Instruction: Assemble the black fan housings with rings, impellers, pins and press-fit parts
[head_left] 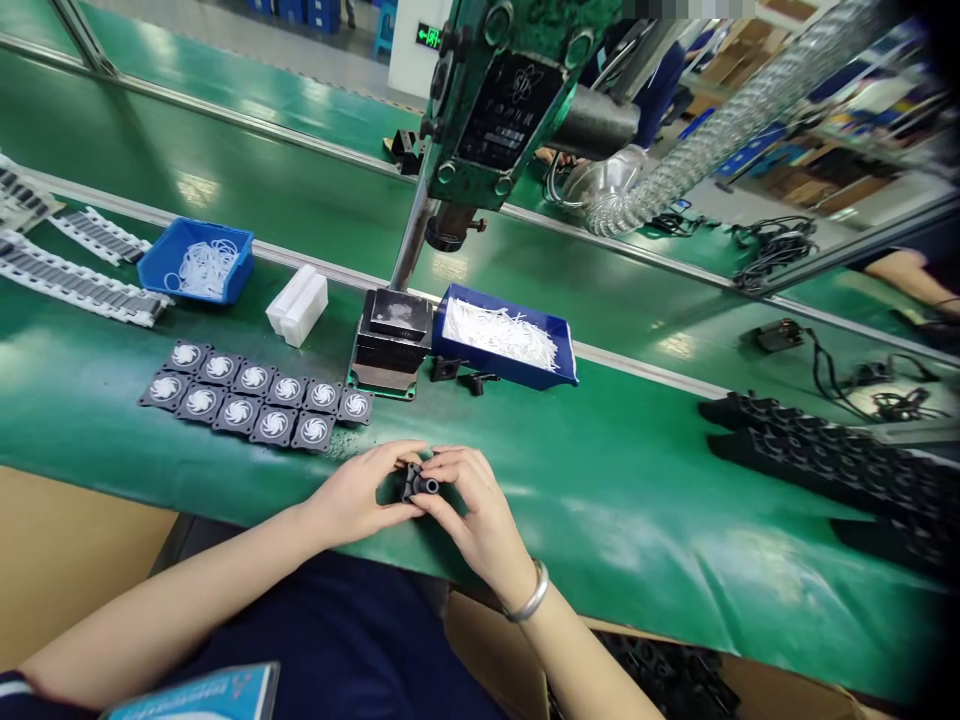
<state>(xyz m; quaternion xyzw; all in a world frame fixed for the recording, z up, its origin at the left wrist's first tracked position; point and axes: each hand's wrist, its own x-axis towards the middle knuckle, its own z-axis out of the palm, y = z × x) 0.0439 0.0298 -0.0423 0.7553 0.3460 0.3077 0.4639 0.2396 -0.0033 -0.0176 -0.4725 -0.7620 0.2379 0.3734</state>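
Both my hands meet at the near edge of the green table around a small black plastic part point(417, 485). My left hand point(358, 494) grips its left side with thumb and curled fingers. My right hand point(471, 510), with a silver bangle on the wrist, pinches its right side. Just beyond my left hand lie two rows of small black fan frames with white impellers point(259, 393). A blue bin of thin white pieces point(504, 340) stands further back, right of a black fixture block point(391, 340) under a green press point(499, 100).
A blue bin of white rings point(196, 260) and a white block point(298, 305) sit at the back left, with trays of parts point(75, 275) beyond. Black trays point(840, 460) fill the right side. Two loose black parts point(463, 375) lie before the bin. A cardboard box sits below the table.
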